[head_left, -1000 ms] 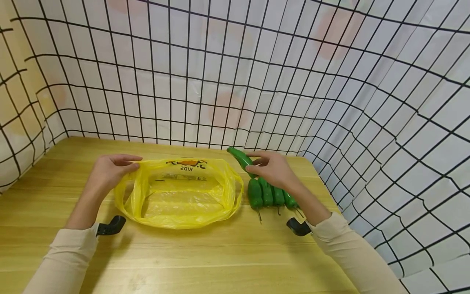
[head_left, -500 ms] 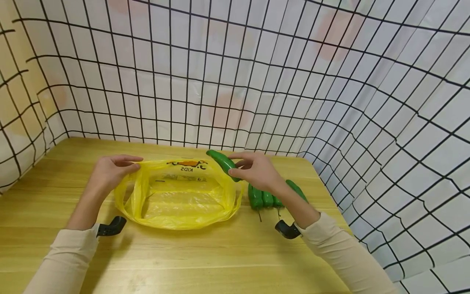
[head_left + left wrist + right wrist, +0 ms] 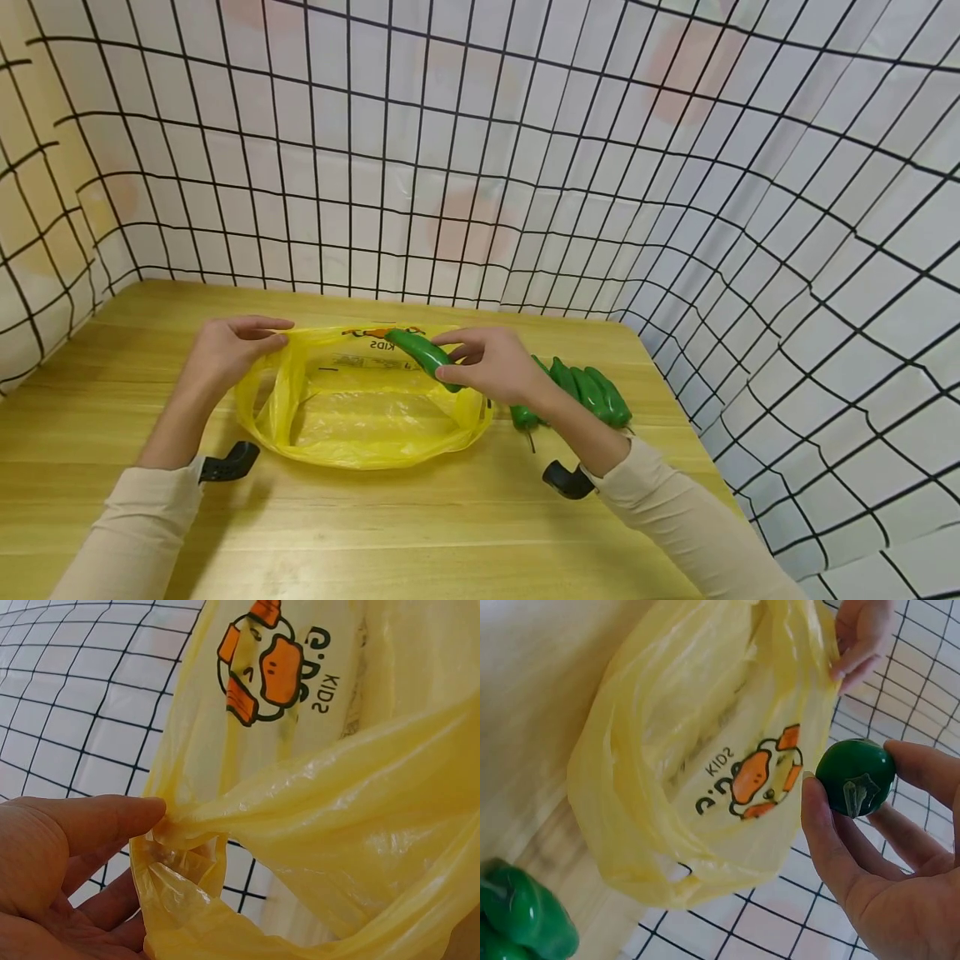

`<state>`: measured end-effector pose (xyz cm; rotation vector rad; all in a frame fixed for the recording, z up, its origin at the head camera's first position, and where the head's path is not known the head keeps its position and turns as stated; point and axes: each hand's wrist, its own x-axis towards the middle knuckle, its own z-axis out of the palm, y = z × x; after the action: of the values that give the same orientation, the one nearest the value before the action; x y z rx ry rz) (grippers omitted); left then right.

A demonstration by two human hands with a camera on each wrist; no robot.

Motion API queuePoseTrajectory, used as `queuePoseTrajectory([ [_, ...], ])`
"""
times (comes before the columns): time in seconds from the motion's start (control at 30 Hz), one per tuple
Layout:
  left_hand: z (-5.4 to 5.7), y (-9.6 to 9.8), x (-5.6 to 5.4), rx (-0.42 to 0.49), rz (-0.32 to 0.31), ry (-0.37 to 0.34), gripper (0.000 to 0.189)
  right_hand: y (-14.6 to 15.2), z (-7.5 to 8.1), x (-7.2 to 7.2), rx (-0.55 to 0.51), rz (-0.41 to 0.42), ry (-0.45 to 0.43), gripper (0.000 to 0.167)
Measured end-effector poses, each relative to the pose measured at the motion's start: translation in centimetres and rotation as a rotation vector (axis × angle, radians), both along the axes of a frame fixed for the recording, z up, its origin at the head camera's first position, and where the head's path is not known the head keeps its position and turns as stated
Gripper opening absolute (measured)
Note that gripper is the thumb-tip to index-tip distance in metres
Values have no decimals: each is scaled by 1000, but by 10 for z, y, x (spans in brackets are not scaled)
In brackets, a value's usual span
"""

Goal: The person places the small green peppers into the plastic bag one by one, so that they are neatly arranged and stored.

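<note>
A yellow plastic bag [image 3: 375,454] stands on the table with its mouth spread wide; a duck print and the word KIDS show on its far side. At the bag's far left corner, my left hand [image 3: 228,350] pinches the rim between thumb and forefinger, as the left wrist view shows of the gathered plastic [image 3: 195,821]. My right hand [image 3: 491,362] holds a green pepper [image 3: 420,350] by its stem end, over the right far part of the bag's opening. In the right wrist view the pepper [image 3: 855,780] sits between thumb and fingertips, stem facing the camera.
Several more green peppers [image 3: 603,396] lie in a row on the wooden table [image 3: 390,533] right of the bag, partly hidden by the right forearm. A white wall covering [image 3: 360,225] with a black grid rises behind and beside the table.
My right hand has carried the pepper leftward from above the row of peppers to over the bag's opening. My left hand keeps its pinch on the bag and has hardly moved.
</note>
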<state>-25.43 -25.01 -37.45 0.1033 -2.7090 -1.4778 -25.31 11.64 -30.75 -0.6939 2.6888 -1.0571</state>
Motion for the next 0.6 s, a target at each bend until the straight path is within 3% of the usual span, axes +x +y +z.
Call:
queuePoseTrajectory([
  [0.6, -1, 1, 0, -8, 11, 16, 44, -37, -37, -5, -22, 35, -13, 42],
])
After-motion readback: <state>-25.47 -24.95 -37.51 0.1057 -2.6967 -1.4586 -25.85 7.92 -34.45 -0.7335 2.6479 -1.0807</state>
